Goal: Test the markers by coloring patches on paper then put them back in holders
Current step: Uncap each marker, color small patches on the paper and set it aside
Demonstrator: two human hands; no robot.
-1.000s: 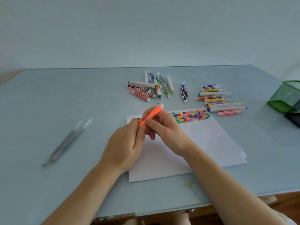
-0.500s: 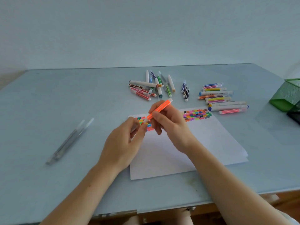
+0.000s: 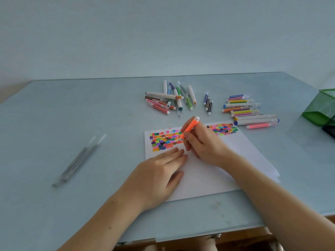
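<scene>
Orange marker (image 3: pixel 189 128) sits pinched in the right hand (image 3: pixel 204 144), tip down on the white paper (image 3: pixel 208 171) at the edge of a block of coloured patches (image 3: pixel 165 141). Left hand (image 3: pixel 159 175) lies flat with fingers spread, pressing the sheet to the pale blue bench (image 3: pixel 72 124). Loose markers (image 3: pixel 170 99) lie beyond the paper, more (image 3: pixel 250 111) to the right, near a green mesh holder (image 3: pixel 322 109). Two clear tubes (image 3: pixel 79 160) rest well left.

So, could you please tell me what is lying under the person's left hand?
The left hand rests flat on the white paper, below the coloured patches. Its heel reaches past the sheet onto the table. Whatever is beneath the palm is covered.
</scene>
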